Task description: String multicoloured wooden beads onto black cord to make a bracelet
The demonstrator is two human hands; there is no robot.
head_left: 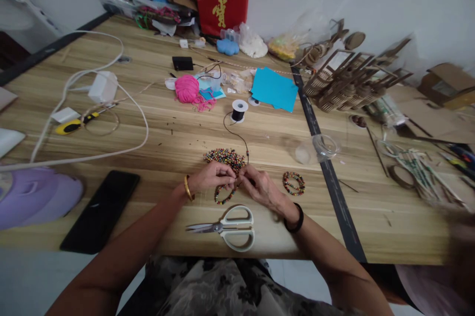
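Observation:
My left hand (213, 176) and my right hand (261, 186) meet at the table's near middle, both with fingertips pinched on a thin black cord. A string of multicoloured beads (223, 202) hangs in a curve below the left fingers. Just beyond the hands lies a pile of loose beads (224, 156). From a white spool (239, 110), black cord (237, 133) runs down to the right fingers, with a few beads near its end. The exact grip at the fingertips is too small to make out. A beaded bracelet (293, 183) rests right of my right hand.
White-handled scissors (237, 228) lie close in front of me. A phone (100, 211) and white cable (144, 133) are at left. Pink yarn (187, 89), blue sheets (274, 89) and a clear round container (325, 147) lie farther out. Part of another person shows at right.

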